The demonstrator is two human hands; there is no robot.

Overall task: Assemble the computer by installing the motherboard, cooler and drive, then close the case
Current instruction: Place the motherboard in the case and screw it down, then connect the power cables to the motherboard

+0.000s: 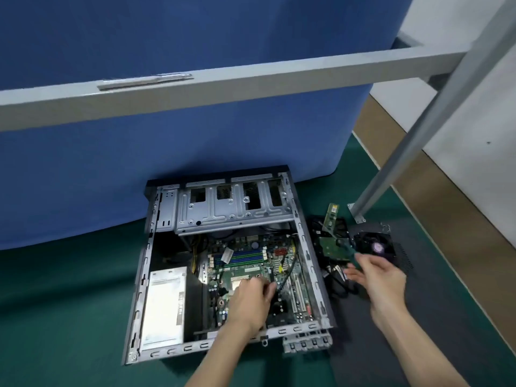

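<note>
A blue partition [167, 163] stood along the far edge, with a grey metal beam [251, 76] crossing in front of it. Below lay the green-covered table [69, 303]. The open case [142, 277] lay flat on it, its far end against the partition. Just right of the case, a dark panel [360, 339] lay on the table with loose parts on it.

Inside the case, a silver power supply [164, 303] sat along the left wall and a metal drive cage [231, 210] spanned the far end. The motherboard [251, 258] lay in the right half of the case floor. The cooler [374, 247], black with a purple hub label, sat outside on the dark panel. The drive [332, 247] lay beside it, circuit side up, between the cooler and the case wall. A memory stick [332, 216] leaned just beyond the drive.

The left hand [248, 300] reached into the case over the motherboard, its fingers curled down beside a black cable [290, 263]. Whether that grip pinched the cable could not be told. The right hand [382, 277], blurred, hovered over the dark panel near the drive, its grip spread and holding nothing.
</note>
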